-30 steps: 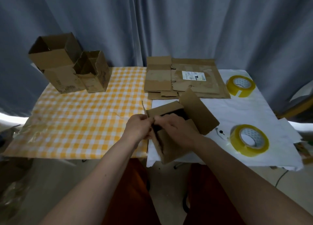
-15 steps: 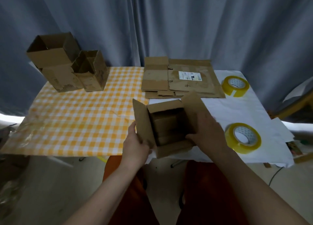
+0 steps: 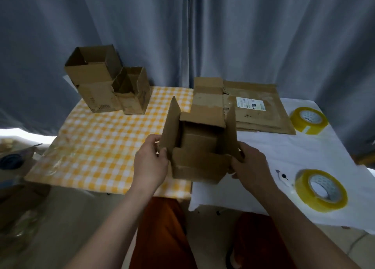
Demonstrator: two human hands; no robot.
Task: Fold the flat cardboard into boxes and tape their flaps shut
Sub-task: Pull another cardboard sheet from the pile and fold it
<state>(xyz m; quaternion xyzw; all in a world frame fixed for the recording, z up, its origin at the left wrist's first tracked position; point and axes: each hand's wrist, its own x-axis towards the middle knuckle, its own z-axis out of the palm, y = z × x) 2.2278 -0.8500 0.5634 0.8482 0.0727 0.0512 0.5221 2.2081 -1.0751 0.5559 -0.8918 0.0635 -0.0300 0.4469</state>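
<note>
A half-formed cardboard box [image 3: 197, 153] was held just above the near edge of the table [image 3: 284, 153], at the seam between the checked yellow cloth [image 3: 105, 147] and the white cloth [image 3: 294, 157]. Its open end faced the person, with the two side flaps standing out and the near flap folded partway across.

The left hand [image 3: 151, 165] gripped the box from the 9 o'clock side, thumb and fingers pinching the left flap. The right hand [image 3: 250, 165] gripped it from 3 o'clock, fingers curled around the base of the right flap.

Just past the box, at 12 o'clock, lay a stack of flat cardboard [image 3: 243, 106] with a white label on the top sheet. At 10 o'clock, on the checked cloth, stood two open boxes [image 3: 107, 82], touching each other, the bigger one on the left.

On the white cloth, one roll of yellow tape [image 3: 321, 189] lay at 4 o'clock and a second roll [image 3: 308, 119] at 2 o'clock, well apart from each other. A grey curtain [image 3: 203, 29] hung behind the table.
</note>
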